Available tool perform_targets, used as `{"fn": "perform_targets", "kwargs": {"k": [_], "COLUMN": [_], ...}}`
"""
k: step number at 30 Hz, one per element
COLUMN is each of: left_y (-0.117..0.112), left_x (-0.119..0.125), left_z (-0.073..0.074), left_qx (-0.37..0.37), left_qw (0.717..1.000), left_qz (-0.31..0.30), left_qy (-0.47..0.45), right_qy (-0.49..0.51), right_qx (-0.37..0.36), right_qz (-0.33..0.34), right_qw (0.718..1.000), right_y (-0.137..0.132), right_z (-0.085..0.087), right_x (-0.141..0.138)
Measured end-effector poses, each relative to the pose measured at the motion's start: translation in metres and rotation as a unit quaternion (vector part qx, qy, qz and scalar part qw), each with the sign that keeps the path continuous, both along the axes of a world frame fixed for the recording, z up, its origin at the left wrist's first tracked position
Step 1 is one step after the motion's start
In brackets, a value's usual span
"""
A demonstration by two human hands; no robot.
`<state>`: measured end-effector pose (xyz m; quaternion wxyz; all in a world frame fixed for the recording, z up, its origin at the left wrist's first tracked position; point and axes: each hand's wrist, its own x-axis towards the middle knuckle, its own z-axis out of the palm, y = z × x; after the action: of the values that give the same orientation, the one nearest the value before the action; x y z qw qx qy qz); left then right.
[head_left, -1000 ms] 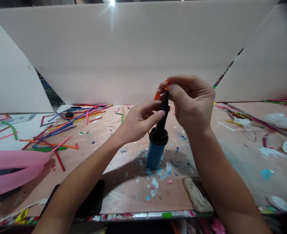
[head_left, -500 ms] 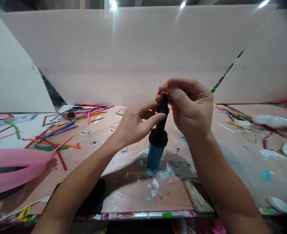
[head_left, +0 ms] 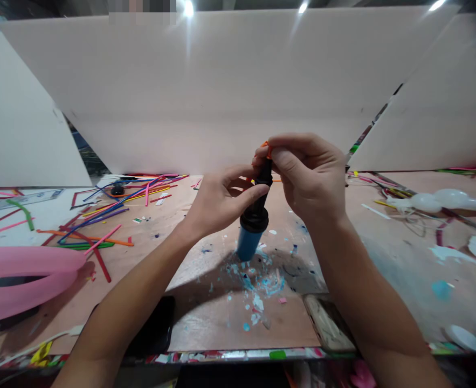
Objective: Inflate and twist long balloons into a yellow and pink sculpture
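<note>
Fitting step, I judge: my left hand (head_left: 217, 203) grasps the blue-and-black pump (head_left: 254, 220); just above, my right hand (head_left: 312, 172) pinches the orange balloon (head_left: 269, 151) at its tip, next needing snug seating.

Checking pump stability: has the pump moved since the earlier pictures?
Yes: the pump has shifted left and up in view, farther from the pink scrap.

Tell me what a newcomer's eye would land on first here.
Most likely the blue-and-black pump in the middle, its dark neck gripped by the left hand, with the right hand pinching an orange piece at its tip. Next, the big pink balloon at the left edge, beside scattered thin coloured strips.
</note>
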<state>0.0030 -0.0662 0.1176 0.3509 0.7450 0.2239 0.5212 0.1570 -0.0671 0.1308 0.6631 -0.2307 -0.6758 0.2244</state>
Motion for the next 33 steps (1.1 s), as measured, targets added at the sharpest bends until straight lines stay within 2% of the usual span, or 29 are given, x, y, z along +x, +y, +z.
{"fn": "perform_targets", "kwargs": {"k": [3, 7, 9, 13, 17, 24, 26, 30, 33], "left_y": [0.000, -0.004, -0.009, -0.022, -0.032, -0.029, -0.025, -0.020, -0.020], "left_x": [-0.002, -0.008, -0.013, -0.020, -0.025, -0.031, -0.030, -0.028, -0.028], "left_z": [0.001, 0.005, 0.007, 0.015, 0.023, 0.025, 0.023, 0.023, 0.025], "left_qx": [0.016, 0.111, 0.152, 0.201, 0.227, 0.311, 0.349, 0.439, 0.485], "left_qw": [0.999, 0.981, 0.971, 0.963, 0.955, 0.927, 0.911, 0.860, 0.836], "left_qz": [0.042, 0.148, 0.177, 0.179, 0.193, 0.206, 0.214, 0.254, 0.255], "left_qy": [-0.020, -0.063, -0.054, -0.012, 0.005, 0.047, 0.047, 0.047, 0.036], "right_qy": [-0.018, -0.020, -0.015, 0.008, 0.016, 0.044, 0.055, 0.067, 0.072], "right_qx": [0.008, 0.013, 0.009, 0.005, 0.010, 0.009, 0.004, -0.002, -0.012], "right_qz": [-0.008, -0.007, 0.002, 0.030, 0.029, 0.024, 0.019, 0.044, 0.062], "right_qw": [1.000, 1.000, 1.000, 1.000, 0.999, 0.999, 0.998, 0.997, 0.995], "right_y": [0.000, 0.000, -0.002, -0.014, -0.031, -0.033, -0.029, -0.025, -0.025], "right_z": [-0.001, -0.003, -0.004, -0.004, -0.003, -0.006, -0.007, -0.007, -0.006], "right_x": [-0.001, -0.006, -0.009, -0.017, -0.026, -0.033, -0.032, -0.030, -0.029]}}
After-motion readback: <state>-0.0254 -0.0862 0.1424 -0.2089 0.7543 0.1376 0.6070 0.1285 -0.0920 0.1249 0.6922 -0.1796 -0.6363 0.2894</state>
